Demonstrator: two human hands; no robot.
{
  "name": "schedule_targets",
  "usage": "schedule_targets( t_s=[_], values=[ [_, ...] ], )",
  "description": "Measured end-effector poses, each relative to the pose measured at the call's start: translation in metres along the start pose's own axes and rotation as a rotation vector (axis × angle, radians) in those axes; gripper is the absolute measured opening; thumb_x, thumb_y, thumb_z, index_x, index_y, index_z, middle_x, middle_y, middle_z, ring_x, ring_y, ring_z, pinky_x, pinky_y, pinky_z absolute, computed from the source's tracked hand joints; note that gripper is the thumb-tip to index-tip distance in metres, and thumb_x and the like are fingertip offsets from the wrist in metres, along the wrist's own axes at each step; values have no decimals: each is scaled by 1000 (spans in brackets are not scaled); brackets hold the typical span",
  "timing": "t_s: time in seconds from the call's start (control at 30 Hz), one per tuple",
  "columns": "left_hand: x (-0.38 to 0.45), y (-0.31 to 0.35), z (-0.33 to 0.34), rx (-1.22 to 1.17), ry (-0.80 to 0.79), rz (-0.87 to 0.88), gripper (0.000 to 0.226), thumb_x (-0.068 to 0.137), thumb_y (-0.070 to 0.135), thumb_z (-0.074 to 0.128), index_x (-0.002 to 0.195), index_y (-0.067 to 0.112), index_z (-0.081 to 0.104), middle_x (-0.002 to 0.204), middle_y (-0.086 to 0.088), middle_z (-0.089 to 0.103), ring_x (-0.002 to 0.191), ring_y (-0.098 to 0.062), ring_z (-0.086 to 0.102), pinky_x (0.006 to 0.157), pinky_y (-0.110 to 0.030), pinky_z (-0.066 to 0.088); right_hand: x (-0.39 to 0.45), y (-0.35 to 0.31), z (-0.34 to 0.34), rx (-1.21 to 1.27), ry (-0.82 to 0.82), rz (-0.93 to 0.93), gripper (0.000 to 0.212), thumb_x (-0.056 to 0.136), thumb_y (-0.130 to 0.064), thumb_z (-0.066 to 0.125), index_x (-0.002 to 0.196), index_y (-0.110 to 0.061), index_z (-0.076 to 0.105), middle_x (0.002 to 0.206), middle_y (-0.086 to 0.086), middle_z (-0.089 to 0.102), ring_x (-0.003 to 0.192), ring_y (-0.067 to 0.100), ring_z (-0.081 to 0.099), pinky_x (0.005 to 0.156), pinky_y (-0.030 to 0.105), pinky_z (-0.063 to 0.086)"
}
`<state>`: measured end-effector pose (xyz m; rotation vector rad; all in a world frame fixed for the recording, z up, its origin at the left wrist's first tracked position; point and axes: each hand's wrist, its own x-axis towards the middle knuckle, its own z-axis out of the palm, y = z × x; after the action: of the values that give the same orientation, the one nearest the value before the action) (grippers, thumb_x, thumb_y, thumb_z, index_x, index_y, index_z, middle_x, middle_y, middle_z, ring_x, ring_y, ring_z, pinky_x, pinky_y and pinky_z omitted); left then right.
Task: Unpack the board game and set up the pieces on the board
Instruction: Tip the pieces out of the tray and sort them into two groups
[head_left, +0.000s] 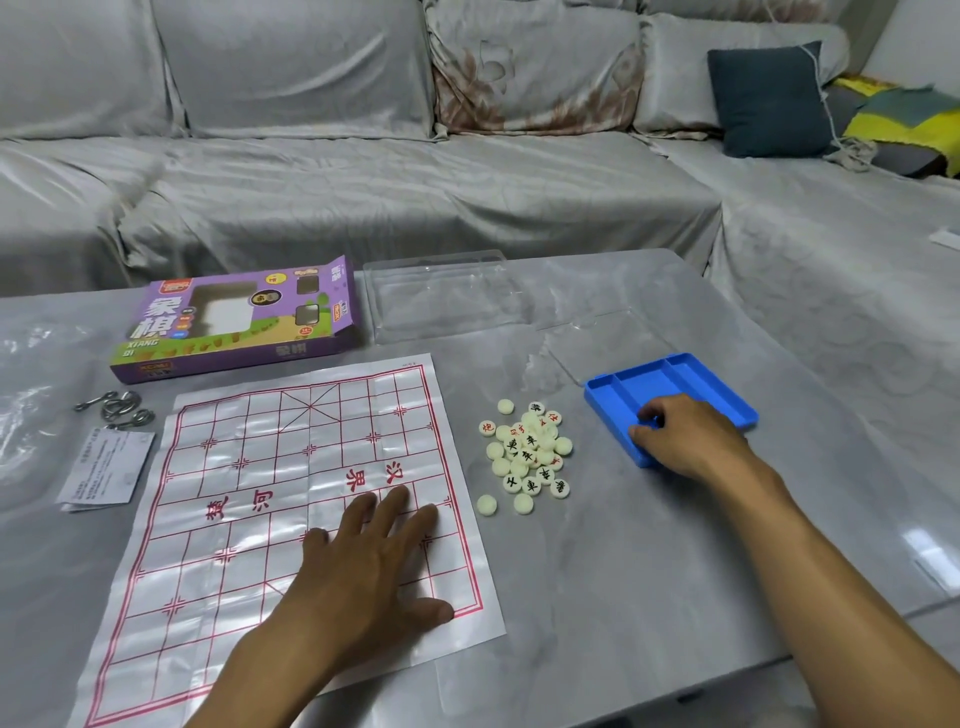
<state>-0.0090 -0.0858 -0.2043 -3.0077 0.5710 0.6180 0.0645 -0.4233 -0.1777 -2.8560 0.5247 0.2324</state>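
Two bare hands are recorded over a grey table (675, 545). Item: paper board (249, 483), red grid on glossy white sheet, spread flat at centre-left; its near left corner is cut off by the frame edge, and glare hides part of the printing. Item: left hand (363, 566), laid flat on the board's near right part, fingers straight and spread, nothing gripped; the squares beneath the palm are hidden. Item: pieces (527, 452), pale round discs with red or black characters, heaped loosely on the table just beside the board's right edge, some face down, several overlapped so that a count cannot be made; none lies on the board, and the heap is apart from both hands, between them. Item: blue tray (691, 379), compartmented, right of the heap; its near corner is covered by the right hand (685, 441), whose fingers are curled over the tray's near rim; whether a piece is pinched inside cannot be told. Item: purple box (234, 322), open-ended, behind the board. Item: clear plastic lids (441, 296), faint against the table. Item: metal ring puzzle (117, 410) and folded leaflet (106, 467), left of the board.
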Motion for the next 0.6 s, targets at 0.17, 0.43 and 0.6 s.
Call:
schedule_targets(
  t_s=[0.17, 0.43, 0.6],
  values=[
    [0, 1, 0, -21, 10, 1, 110, 44, 86, 7, 147, 47, 3, 161, 12, -6, 148, -21, -2, 112, -51, 24, 19, 20, 10, -108, 48, 44, 49, 92, -54, 48, 127, -20, 52, 128, 3, 50, 116, 28, 48, 95, 41, 41],
    [-1, 1, -2, 3, -17, -14, 102, 57, 91, 17, 147, 46, -1, 160, 13, -11, 149, -20, -5, 114, -49, 22, 40, 23, 33, 21, 349, 15, 53, 92, -53, 51, 130, -15, 51, 135, 8, 50, 115, 33, 48, 99, 45, 36],
    [-3, 2, -5, -3, -20, -14, 96, 67, 90, 26, 148, 46, 0, 160, 13, -12, 148, -20, -5, 115, -50, 20, 38, 21, 35, 164, 418, -33, 58, 93, -46, 53, 138, -11, 47, 153, 12, 32, 138, 32, 29, 113, 46, 28]
  ],
)
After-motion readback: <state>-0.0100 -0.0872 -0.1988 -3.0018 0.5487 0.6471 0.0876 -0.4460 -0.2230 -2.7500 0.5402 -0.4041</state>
